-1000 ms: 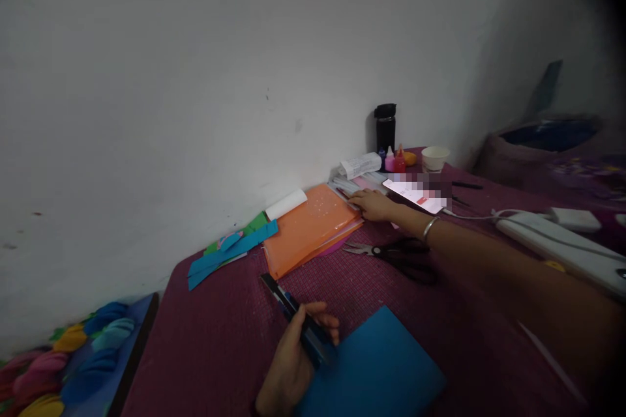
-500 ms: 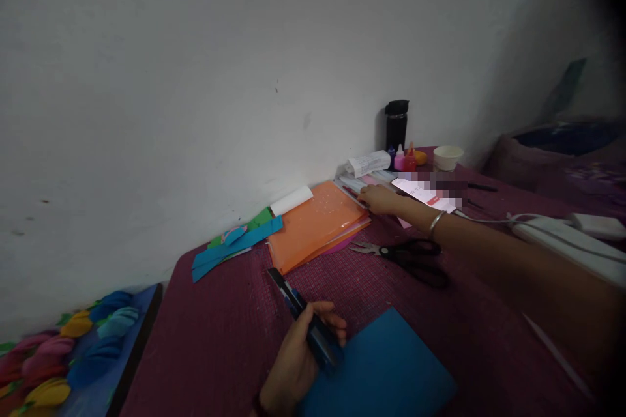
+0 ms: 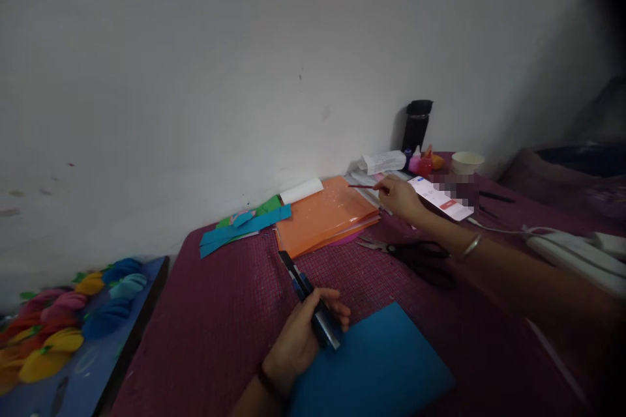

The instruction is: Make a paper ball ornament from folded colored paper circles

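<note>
My left hand (image 3: 306, 329) is wrapped round a dark blue utility knife (image 3: 304, 288), its blade end pointing up and away to the left. Just under that hand lies a blue sheet of paper (image 3: 386, 365). Farther off, my right hand (image 3: 397, 195) pinches a thin dark red pencil-like stick (image 3: 360, 186), which sticks out to the left over the stack of orange sheets (image 3: 327, 212). Black-handled scissors (image 3: 415, 254) rest on the table below my right forearm, blades half spread.
Blue paper strips (image 3: 244, 230) and a white roll (image 3: 302, 191) lie by the wall. A lit phone (image 3: 435, 194), glue bottles (image 3: 423, 161), a black tumbler (image 3: 417, 127), a bowl (image 3: 467, 162) and a power strip (image 3: 572, 254) stand to the right. Colourful paper shapes (image 3: 105, 319) cover a blue surface at left.
My right hand has lifted the thin red stick from beside the orange stack. The left hand keeps the utility knife, now turned slightly. The view has shifted a little left.
</note>
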`<state>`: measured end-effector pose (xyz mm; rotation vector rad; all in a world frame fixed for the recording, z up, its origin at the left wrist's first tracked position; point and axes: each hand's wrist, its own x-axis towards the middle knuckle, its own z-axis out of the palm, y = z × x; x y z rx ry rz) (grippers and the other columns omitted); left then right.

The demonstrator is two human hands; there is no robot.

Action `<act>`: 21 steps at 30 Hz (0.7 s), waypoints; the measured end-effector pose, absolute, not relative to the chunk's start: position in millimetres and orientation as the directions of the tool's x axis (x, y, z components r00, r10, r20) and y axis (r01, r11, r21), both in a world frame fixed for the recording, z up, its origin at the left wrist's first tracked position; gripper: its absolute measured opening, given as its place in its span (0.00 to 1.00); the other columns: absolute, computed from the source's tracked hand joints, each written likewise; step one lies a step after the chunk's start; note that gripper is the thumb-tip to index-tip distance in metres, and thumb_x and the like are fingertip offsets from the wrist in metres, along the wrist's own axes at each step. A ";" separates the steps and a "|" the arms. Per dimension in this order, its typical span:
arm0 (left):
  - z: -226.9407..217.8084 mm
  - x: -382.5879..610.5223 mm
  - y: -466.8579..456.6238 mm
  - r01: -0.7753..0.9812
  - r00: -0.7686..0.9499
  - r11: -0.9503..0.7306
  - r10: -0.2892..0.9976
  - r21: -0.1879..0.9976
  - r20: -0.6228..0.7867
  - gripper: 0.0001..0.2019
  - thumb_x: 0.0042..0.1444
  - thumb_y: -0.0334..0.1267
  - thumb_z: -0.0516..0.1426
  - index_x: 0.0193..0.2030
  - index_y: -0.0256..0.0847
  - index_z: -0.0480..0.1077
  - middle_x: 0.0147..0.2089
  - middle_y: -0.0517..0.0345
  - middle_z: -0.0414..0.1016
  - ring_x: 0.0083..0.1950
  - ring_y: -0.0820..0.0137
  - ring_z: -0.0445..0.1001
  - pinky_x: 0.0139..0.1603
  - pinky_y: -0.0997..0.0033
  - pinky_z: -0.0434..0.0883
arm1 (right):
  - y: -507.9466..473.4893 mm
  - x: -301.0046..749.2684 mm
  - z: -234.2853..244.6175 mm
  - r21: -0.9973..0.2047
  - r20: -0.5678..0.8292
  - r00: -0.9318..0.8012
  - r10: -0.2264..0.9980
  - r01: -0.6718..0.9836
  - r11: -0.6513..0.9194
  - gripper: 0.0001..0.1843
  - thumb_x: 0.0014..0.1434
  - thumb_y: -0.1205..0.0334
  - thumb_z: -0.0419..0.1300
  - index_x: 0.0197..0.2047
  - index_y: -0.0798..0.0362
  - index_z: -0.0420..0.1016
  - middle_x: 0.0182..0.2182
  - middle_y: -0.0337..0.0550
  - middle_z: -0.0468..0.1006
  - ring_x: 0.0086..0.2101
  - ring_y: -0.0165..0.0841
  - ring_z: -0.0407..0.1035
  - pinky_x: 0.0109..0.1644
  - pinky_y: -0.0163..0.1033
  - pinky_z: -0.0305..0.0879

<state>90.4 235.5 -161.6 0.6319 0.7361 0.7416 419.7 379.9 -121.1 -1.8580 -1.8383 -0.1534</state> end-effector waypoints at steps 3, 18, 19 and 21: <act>-159.7 91.5 234.9 -0.379 0.518 0.582 0.777 0.719 -0.357 0.21 0.55 0.54 0.62 0.42 0.34 0.75 0.35 0.45 0.81 0.36 0.62 0.77 0.42 0.63 0.68 | 361.4 398.3 -132.6 -0.303 0.458 -0.060 0.887 0.928 0.219 0.16 0.63 0.68 0.49 0.45 0.57 0.78 0.44 0.51 0.77 0.44 0.36 0.72 0.50 0.38 0.66; -164.8 95.4 238.9 -0.408 0.507 0.582 0.785 0.703 -0.356 0.26 0.61 0.58 0.55 0.42 0.31 0.75 0.34 0.43 0.80 0.34 0.62 0.78 0.41 0.62 0.71 | 313.5 301.0 -133.2 -0.365 0.323 -0.412 0.852 0.777 0.514 0.23 0.64 0.65 0.52 0.61 0.60 0.69 0.57 0.58 0.71 0.56 0.42 0.68 0.62 0.48 0.63; -163.1 95.3 240.7 -0.389 0.499 0.588 0.781 0.709 -0.375 0.29 0.61 0.61 0.53 0.42 0.31 0.75 0.34 0.43 0.80 0.34 0.62 0.78 0.41 0.62 0.71 | 299.4 294.0 -131.0 -0.435 0.290 -0.448 0.846 0.726 0.533 0.22 0.66 0.62 0.52 0.61 0.58 0.69 0.57 0.57 0.73 0.56 0.41 0.68 0.62 0.48 0.63; -155.9 93.7 243.6 -0.322 0.456 0.584 0.785 0.745 -0.419 0.31 0.60 0.64 0.51 0.42 0.32 0.75 0.32 0.45 0.80 0.33 0.62 0.78 0.40 0.63 0.71 | 270.7 280.8 -127.0 -0.619 0.209 -0.510 0.834 0.591 0.516 0.22 0.69 0.55 0.48 0.60 0.56 0.69 0.54 0.54 0.76 0.54 0.40 0.71 0.60 0.50 0.66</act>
